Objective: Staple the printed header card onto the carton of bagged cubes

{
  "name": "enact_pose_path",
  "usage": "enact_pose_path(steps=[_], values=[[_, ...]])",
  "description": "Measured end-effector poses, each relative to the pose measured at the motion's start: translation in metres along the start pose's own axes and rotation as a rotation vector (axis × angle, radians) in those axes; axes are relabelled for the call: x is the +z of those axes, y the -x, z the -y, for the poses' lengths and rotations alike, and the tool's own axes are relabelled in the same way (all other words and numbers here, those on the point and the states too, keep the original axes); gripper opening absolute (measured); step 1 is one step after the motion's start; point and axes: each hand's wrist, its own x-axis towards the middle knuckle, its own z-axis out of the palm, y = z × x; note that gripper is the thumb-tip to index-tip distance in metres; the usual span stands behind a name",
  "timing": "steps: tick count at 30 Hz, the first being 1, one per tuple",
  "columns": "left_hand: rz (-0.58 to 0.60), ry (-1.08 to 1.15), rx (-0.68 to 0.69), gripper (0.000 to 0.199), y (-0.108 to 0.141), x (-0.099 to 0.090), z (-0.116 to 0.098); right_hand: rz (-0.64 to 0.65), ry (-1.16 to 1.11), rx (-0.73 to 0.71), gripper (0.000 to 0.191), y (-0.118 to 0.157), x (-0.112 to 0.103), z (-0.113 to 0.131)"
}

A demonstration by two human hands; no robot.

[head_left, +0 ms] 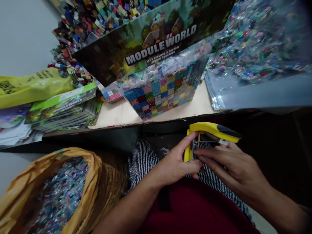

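A yellow and black hand tool, like a stapler (214, 130), is held above my lap with its handle and body spread apart. My left hand (179, 161) grips its yellow body, thumb and forefinger wrapped round the left end. My right hand (229, 162) has its fingers pinched at the metal inside of the tool; whatever small part lies between the fingertips is too small to make out. On the table edge in front stands an open box (165, 94) with coloured block prints, its "MODULE WORLD" lid (156, 42) raised and clear bags inside.
Loose coloured blocks (87, 29) are heaped behind the box. Stacked booklets (65, 110) and a yellow bag (36, 84) lie left. Small clear packets (255, 42) cover plastic sheeting at the right. A large sack (95, 169) of packets stands lower left.
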Motion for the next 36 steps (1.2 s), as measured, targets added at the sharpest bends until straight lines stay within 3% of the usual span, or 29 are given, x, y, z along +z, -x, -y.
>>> enact_pose_path(steps=[4,9,16,21,26,33,36], values=[[0.002,0.012,-0.004,0.09,0.001,0.001,-0.001,-0.026,0.029,-0.02,0.019,0.0,-0.001,-0.003],[-0.003,-0.018,-0.035,0.085,0.001,0.003,0.001,-0.012,0.205,-0.16,0.02,-0.001,0.001,-0.01],[0.019,-0.055,-0.014,0.088,-0.001,0.0,0.004,-0.009,0.246,-0.136,0.017,-0.001,0.001,-0.012],[-0.058,-0.212,0.032,0.082,-0.002,0.001,0.004,-0.088,0.386,-0.13,0.016,-0.007,0.003,-0.008],[-0.146,-0.346,0.048,0.081,-0.003,0.004,0.003,-0.041,0.436,-0.122,0.019,-0.012,0.008,-0.008],[-0.164,-0.459,0.067,0.081,-0.003,0.001,0.005,0.056,0.401,-0.119,0.017,-0.011,0.015,-0.016],[-0.146,-0.443,0.04,0.081,-0.003,0.001,0.004,0.041,0.429,-0.145,0.014,-0.012,0.014,-0.018]])
